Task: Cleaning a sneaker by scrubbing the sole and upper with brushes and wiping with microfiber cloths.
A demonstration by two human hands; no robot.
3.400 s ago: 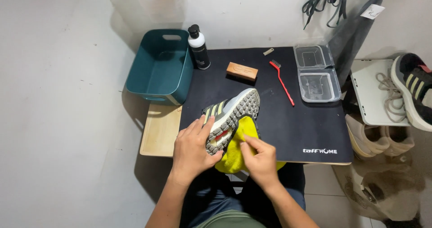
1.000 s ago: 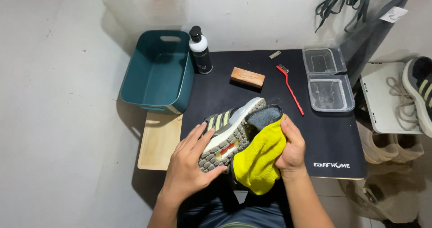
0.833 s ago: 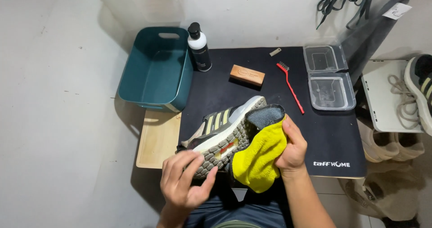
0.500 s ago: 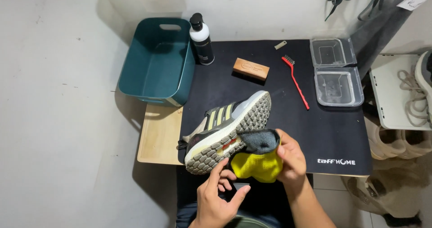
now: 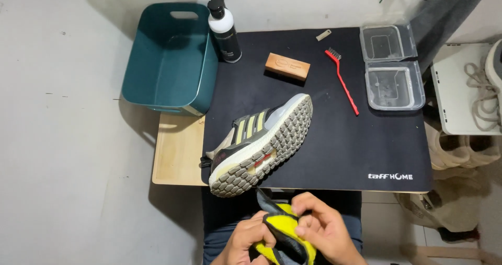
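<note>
1. Black mat (image 5: 340,150) covers most of the small wooden table (image 5: 178,152); bare wood shows only at the left edge.
2. Teal bin (image 5: 167,61) sits at the table's far-left corner, partly overhanging, just beside the mat.
3. Shoe (image 5: 261,139) lies on its side at the mat's near edge w/ the grey treaded sole facing right and up, heel twd the person; no hand on it.
4. Two clear plastic tubs (image 5: 393,69) sit side by side at the mat's far-right corner, touching each other.
5. Bottle (image 5: 225,30), white w/ black cap and label, stands upright at the far edge, just beside the bin.
6. Yellow cloth (image 5: 285,231) w/ a dark grey side is bunched below the table edge, over the lap, near the shoe's heel but apart from it.
7. Left hand (image 5: 243,241) grips the cloth from the left, fingers curled closed on it.
8. Right hand (image 5: 321,228) pinches the cloth's top fold btwn thumb and fingertips.
9. Wooden block (image 5: 286,66) lies flat mid-mat, btwn bottle and brush.
10. Red brush (image 5: 342,79), thin handle, lies diagonal just left of the tubs.
</note>
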